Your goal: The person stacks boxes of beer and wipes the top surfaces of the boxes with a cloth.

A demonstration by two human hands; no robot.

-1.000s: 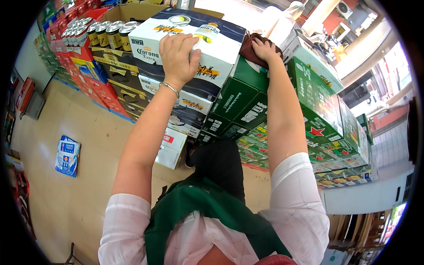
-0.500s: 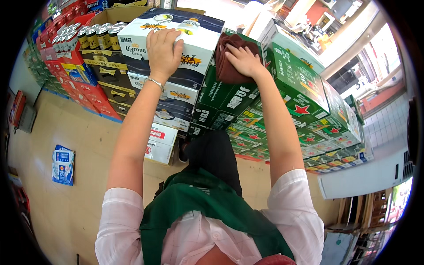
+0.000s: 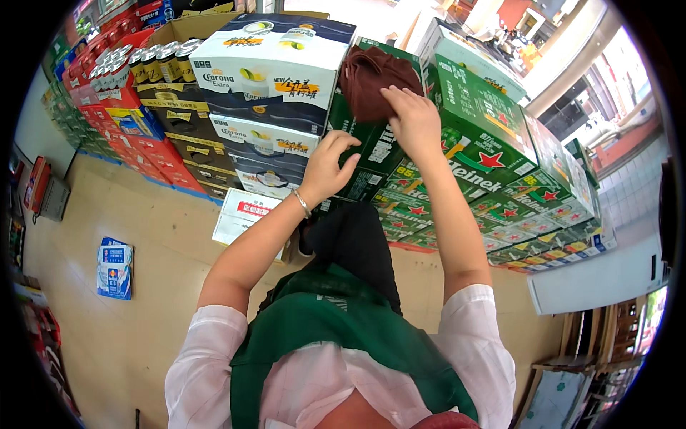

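A crumpled dark brown cloth (image 3: 373, 80) lies on a green beer carton (image 3: 371, 151) in front of me. My right hand (image 3: 416, 123) touches the cloth's lower right edge with its fingertips; the fingers are stretched out, not wrapped round it. My left hand (image 3: 330, 164), with a silver bangle at the wrist, is held just left of and below the cloth, by the green carton's side. Its fingers are slightly bent and apart from the thumb, with nothing in them. Left of the cloth stands a white and navy beer carton (image 3: 268, 68) on top of a stack.
Stacked green beer cartons (image 3: 493, 118) run along the right. At far left are open-topped cases of black and gold cans (image 3: 166, 63) and red cartons (image 3: 146, 154). A white box (image 3: 239, 214) sits on the floor near my foot, and a flattened blue and white package (image 3: 114, 268) lies farther left.
My left hand has left the top of the white and navy carton and come down right, beside the green carton. My right hand has slid from the cloth's middle to its lower right edge.
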